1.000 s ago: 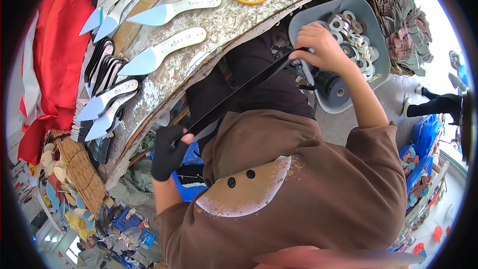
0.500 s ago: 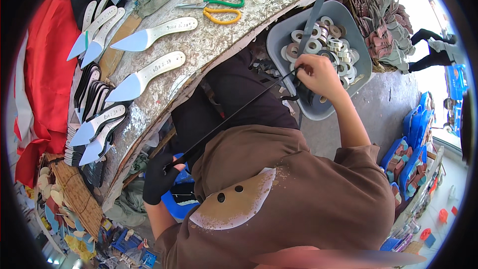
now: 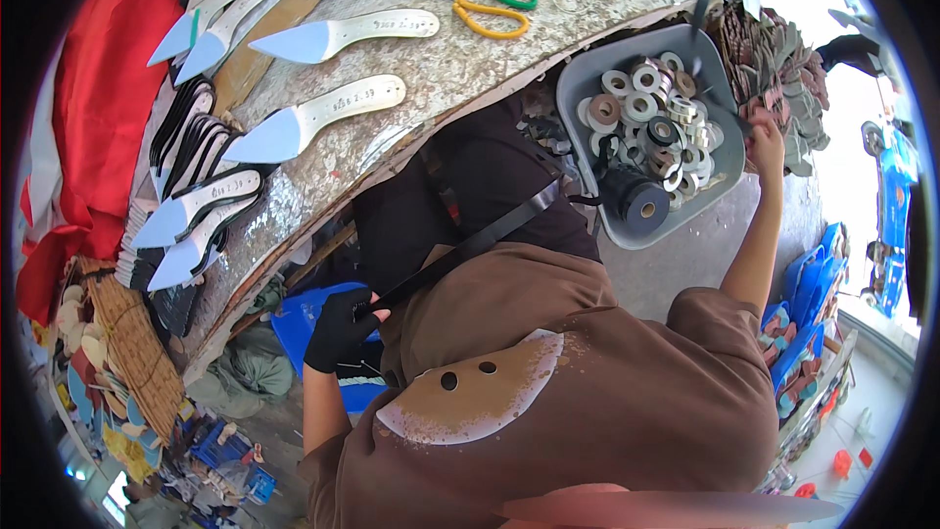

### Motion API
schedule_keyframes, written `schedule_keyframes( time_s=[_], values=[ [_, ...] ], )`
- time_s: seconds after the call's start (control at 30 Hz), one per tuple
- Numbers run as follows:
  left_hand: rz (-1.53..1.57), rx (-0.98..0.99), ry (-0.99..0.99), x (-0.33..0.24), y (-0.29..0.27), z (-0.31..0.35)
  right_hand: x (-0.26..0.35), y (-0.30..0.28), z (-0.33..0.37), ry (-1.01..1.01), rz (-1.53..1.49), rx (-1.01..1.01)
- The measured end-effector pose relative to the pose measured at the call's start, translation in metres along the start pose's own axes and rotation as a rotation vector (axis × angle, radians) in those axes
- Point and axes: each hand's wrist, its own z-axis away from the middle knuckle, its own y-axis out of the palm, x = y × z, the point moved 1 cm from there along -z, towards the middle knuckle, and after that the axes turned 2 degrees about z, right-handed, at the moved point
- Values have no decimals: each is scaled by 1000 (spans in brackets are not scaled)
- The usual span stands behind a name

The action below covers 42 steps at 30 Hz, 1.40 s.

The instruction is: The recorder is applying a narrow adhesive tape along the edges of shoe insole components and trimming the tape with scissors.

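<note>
My left hand (image 3: 343, 330), in a black fingerless glove, is closed on one end of a black strip (image 3: 470, 247). From there the strip runs slack across my lap toward the right, its far end lying over my dark trousers. My bare right hand (image 3: 768, 144) is past the right rim of a grey plastic tub (image 3: 627, 235), next to a pile of brownish-pink cut straps (image 3: 769, 73). Its fingers are bent together; what they hold, if anything, I cannot make out. Inside the tub lie many small tape rolls (image 3: 641, 108) and a large black roll (image 3: 641, 204).
On the worn workbench (image 3: 431, 73) lie scissors (image 3: 494, 5) with green and yellow handles, and several pale-blue and white insole-shaped pieces (image 3: 323, 122). Another dark strap (image 3: 701, 5) hangs from the bench edge above the tub. Blue trays (image 3: 805, 353) stand at the right.
My right hand has let go of the strip and moved right, beyond the tub. The strip, earlier taut between both hands, now lies loose over my lap. The whole view has shifted slightly.
</note>
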Motion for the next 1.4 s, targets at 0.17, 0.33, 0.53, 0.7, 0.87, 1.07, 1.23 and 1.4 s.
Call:
schedule_keyframes(
  time_s=[0.17, 0.33, 0.53, 0.7, 0.87, 1.07, 1.23, 1.4],
  values=[
    [120, 148, -191, 13, -25, -5, 216, 65, 51, -490, -509, 330],
    [-56, 193, -199, 43, -44, 11, 383, 142, 130, -628, -464, 385],
    [61, -22, -408, 47, -64, 50, 395, 257, 241, -1068, -351, 691],
    [-339, -332, 200, -39, -56, 6, 382, 312, 384, -1249, -517, 1035],
    [-429, -631, 345, -89, -130, -67, 372, 318, 376, -790, -525, 1374],
    [-1336, -727, 412, -69, -145, -183, 368, 300, 382, -506, -783, 1554],
    [-670, -879, 335, -68, -130, -146, 385, 265, 339, -511, -792, 1354],
    [-605, -973, 435, -71, -91, -148, 454, 268, 288, -928, -439, 995]
  ],
)
